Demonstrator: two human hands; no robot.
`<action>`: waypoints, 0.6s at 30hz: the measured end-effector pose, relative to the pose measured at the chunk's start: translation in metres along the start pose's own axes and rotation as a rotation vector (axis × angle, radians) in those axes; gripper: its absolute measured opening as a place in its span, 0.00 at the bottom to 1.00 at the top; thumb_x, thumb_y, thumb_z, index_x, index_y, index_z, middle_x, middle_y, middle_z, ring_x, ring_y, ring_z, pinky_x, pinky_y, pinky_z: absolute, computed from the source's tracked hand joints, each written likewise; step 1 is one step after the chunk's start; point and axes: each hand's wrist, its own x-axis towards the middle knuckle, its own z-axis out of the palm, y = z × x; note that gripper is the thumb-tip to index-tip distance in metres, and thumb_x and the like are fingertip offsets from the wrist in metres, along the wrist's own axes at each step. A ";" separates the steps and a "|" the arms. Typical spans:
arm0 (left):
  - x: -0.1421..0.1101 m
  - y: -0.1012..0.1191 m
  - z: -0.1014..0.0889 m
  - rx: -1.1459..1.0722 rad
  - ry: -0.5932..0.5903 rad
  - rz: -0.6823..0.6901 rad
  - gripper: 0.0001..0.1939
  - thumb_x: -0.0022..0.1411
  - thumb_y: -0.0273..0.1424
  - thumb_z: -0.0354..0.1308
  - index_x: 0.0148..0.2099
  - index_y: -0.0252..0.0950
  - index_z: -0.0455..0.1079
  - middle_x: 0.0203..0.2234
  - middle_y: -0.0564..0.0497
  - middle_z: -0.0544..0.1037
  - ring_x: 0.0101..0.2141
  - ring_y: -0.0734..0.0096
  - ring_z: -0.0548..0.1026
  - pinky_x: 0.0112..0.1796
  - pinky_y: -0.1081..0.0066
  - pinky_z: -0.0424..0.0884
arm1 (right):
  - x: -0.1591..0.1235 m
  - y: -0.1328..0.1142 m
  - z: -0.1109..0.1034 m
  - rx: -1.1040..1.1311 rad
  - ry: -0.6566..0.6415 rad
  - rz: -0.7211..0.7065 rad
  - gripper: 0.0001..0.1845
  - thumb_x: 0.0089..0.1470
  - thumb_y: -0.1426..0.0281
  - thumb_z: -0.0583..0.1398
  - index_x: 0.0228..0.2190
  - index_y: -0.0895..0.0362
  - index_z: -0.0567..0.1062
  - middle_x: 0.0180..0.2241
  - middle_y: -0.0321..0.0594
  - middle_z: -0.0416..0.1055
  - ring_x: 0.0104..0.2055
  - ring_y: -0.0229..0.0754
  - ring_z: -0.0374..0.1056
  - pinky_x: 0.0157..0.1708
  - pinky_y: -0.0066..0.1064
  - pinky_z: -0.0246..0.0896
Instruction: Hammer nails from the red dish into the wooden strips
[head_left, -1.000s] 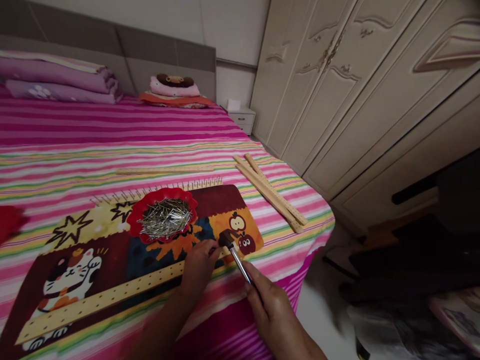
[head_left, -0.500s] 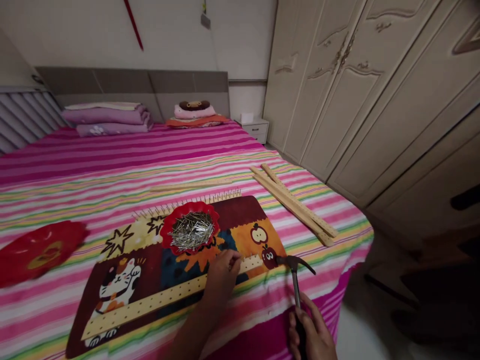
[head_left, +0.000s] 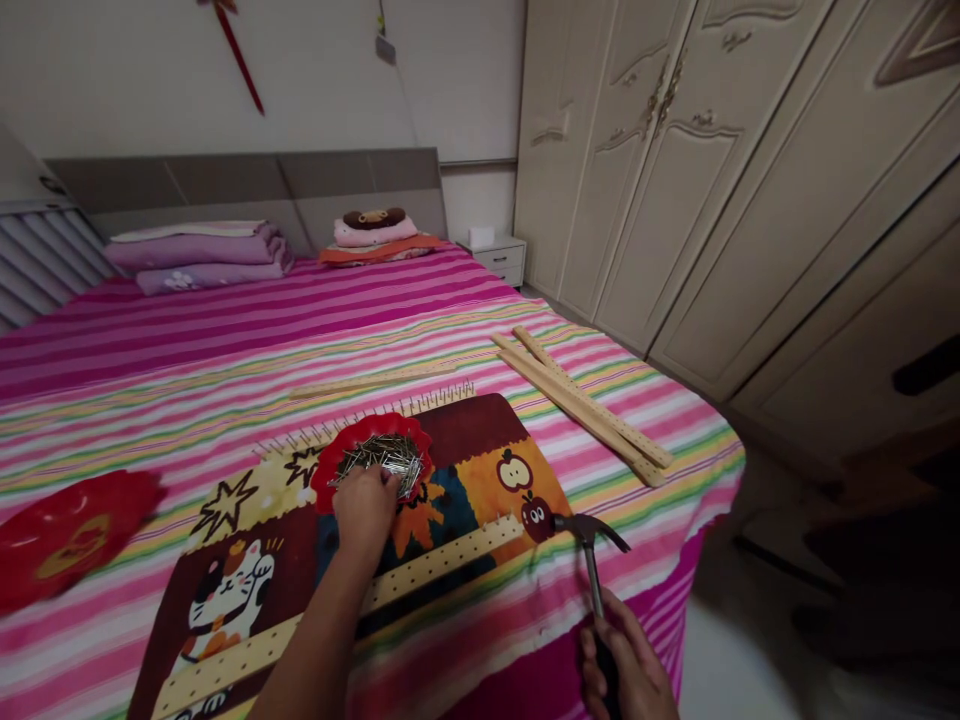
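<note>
My left hand reaches into a red scalloped dish heaped with small metal nails; its fingers curl down among them, and what they pinch is hidden. My right hand grips the dark handle of a small hammer, whose head rests near the right end of a perforated wooden strip. That strip lies along the near side of a cartoon-cat mat. Another wooden strip with a row of nails standing in it runs along the mat's far side.
The mat lies on a bed with a pink striped sheet. Several loose wooden strips lie to the right, one more behind the mat. A red dish sits far left. Folded bedding and wardrobes stand beyond.
My left hand left the right end of the perforated strip and moved up-left into the nail dish. The hammer swung away from the strip to the right and now rests still.
</note>
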 end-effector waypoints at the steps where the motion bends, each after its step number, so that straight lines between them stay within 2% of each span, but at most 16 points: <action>1: 0.001 0.001 0.001 -0.028 -0.014 -0.006 0.13 0.56 0.37 0.49 0.30 0.36 0.73 0.32 0.43 0.75 0.37 0.58 0.72 0.35 0.66 0.64 | 0.000 0.000 0.000 0.001 0.002 0.002 0.34 0.40 0.55 0.66 0.47 0.53 0.64 0.19 0.29 0.66 0.12 0.31 0.53 0.06 0.18 0.45; 4: 0.005 -0.004 0.003 -0.192 -0.026 -0.039 0.12 0.55 0.36 0.50 0.29 0.37 0.73 0.30 0.46 0.75 0.34 0.62 0.72 0.33 0.68 0.63 | 0.000 -0.001 0.000 0.008 0.005 0.009 0.34 0.40 0.54 0.65 0.47 0.53 0.63 0.18 0.29 0.67 0.12 0.31 0.53 0.07 0.18 0.45; 8: 0.005 -0.017 0.001 -0.562 0.002 -0.119 0.12 0.49 0.40 0.55 0.29 0.39 0.74 0.28 0.51 0.77 0.32 0.66 0.73 0.33 0.70 0.65 | 0.000 -0.002 0.000 0.008 -0.012 0.017 0.31 0.41 0.55 0.65 0.46 0.53 0.64 0.18 0.29 0.67 0.12 0.30 0.53 0.07 0.18 0.45; 10: -0.002 -0.016 -0.003 -0.756 0.008 -0.156 0.14 0.46 0.42 0.57 0.30 0.38 0.74 0.27 0.52 0.78 0.31 0.67 0.73 0.33 0.70 0.66 | 0.001 -0.002 -0.001 0.003 -0.011 0.019 0.31 0.42 0.56 0.65 0.46 0.53 0.64 0.18 0.29 0.66 0.12 0.31 0.54 0.07 0.18 0.45; 14: -0.029 0.003 -0.010 -1.068 -0.062 -0.130 0.16 0.41 0.43 0.61 0.31 0.37 0.73 0.24 0.53 0.78 0.27 0.70 0.73 0.31 0.72 0.68 | 0.003 0.000 -0.003 0.003 -0.033 -0.012 0.31 0.42 0.55 0.65 0.46 0.53 0.64 0.18 0.29 0.66 0.12 0.32 0.55 0.06 0.19 0.46; 18: -0.059 0.024 0.002 -1.117 -0.197 -0.072 0.14 0.40 0.41 0.62 0.29 0.37 0.73 0.23 0.53 0.77 0.27 0.71 0.73 0.30 0.73 0.68 | 0.006 0.000 -0.005 -0.021 -0.061 -0.015 0.31 0.43 0.55 0.64 0.46 0.54 0.63 0.18 0.29 0.67 0.13 0.32 0.54 0.06 0.19 0.47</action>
